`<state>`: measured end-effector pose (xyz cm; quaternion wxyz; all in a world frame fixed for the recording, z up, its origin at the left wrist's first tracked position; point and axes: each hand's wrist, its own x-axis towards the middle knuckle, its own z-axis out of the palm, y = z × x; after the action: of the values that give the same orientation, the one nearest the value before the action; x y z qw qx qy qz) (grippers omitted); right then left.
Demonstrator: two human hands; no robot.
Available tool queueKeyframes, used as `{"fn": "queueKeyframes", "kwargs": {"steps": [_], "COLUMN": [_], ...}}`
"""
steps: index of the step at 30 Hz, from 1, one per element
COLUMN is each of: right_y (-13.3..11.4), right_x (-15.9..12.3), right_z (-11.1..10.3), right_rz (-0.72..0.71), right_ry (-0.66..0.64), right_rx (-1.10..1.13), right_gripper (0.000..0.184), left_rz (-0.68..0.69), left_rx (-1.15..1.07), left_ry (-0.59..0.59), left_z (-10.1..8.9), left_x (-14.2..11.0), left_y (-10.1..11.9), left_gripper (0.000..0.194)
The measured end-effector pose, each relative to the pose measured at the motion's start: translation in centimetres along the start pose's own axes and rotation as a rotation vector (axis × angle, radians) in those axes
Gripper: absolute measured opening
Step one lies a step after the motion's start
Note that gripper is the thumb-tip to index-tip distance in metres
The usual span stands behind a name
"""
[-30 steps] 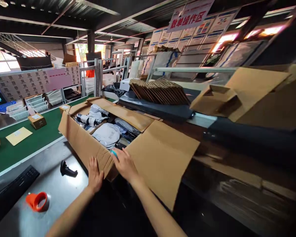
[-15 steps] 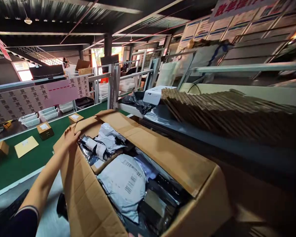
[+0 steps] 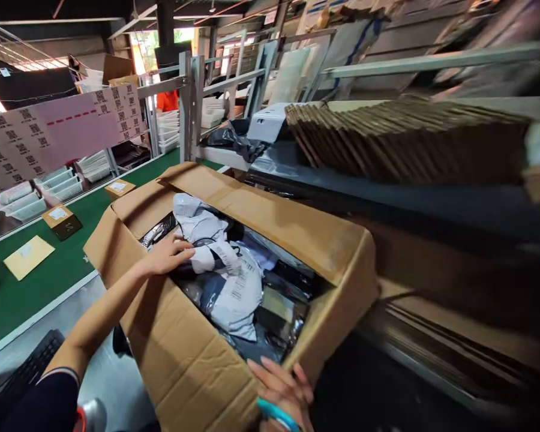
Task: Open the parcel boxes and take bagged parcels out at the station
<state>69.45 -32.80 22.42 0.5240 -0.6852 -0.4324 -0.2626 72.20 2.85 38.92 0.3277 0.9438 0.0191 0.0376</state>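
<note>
A large open cardboard box (image 3: 184, 360) lies in front of me, filled with grey and black poly-bag parcels. My left hand (image 3: 166, 255) reaches in over the box's left wall, and its loosely spread fingers rest on a rolled grey-white parcel (image 3: 216, 258). Beside that lies a flat grey mailer with a barcode label (image 3: 240, 291). My right hand (image 3: 281, 384), with a teal band at the wrist, is pressed flat with its fingers apart against the box's near corner. The far flap (image 3: 279, 222) is folded over the top, while the left flap stands up.
A green conveyor belt (image 3: 72, 252) runs along the left, carrying two small cartons (image 3: 60, 219) and a yellow envelope (image 3: 27, 257). A black keyboard (image 3: 22, 378) sits at the lower left. Flattened cartons (image 3: 387, 138) are stacked on the shelf behind the box. White baskets (image 3: 63, 183) stand beyond the belt.
My left hand has moved from the box's far left flap down onto the parcels inside. My right hand has come into view at the near corner. The view has tilted down.
</note>
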Motion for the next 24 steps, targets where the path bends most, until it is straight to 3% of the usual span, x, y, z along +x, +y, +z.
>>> {"fn": "queueKeyframes", "kwargs": {"steps": [2,4,6,8,11,14,17,21,24], "right_y": [-0.8,-1.7,-2.5,-3.2,-3.8,-3.9,-3.6,-3.0,-3.1], "right_x": [1.2,2.2,3.0,3.7,5.0,6.5,7.5,7.2,6.6], "right_z": [-0.3,-0.4,-0.4,-0.8,-2.2,-4.0,-4.7,-3.4,-2.3], "right_rz": [-0.064,-0.064,-0.036,0.026,0.085,0.053,0.046,0.056,0.059], "right_ry": [0.008,0.035,0.033,-0.002,-0.079,-0.237,-0.307,-0.153,-0.042], "right_rx": [-0.068,-0.121,-0.155,-0.177,-0.209,-0.254,-0.270,-0.259,-0.229], "right_gripper": [0.030,0.028,0.029,0.033,0.034,0.032,0.030,0.032,0.030], "left_rz": [0.062,0.020,-0.148,-0.360,-0.509,-0.417,-0.325,-0.310,-0.266], "left_rx": [-0.084,-0.059,0.176,0.488,0.706,0.748,0.781,0.895,0.956], "left_ry": [-0.053,0.041,0.251,0.348,0.232,0.157,0.180,0.369,0.614], "left_z": [0.3,-0.8,-2.6,-4.4,-6.2,-7.4,-9.8,-15.0,-19.1], "left_x": [0.0,0.7,2.0,3.2,4.1,4.2,4.3,5.5,6.8], "left_y": [0.9,0.3,-1.5,-3.8,-6.0,-5.9,-4.3,-2.5,-3.3], "left_gripper": [0.056,0.054,0.049,0.057,0.065,0.049,0.036,0.043,0.051]}}
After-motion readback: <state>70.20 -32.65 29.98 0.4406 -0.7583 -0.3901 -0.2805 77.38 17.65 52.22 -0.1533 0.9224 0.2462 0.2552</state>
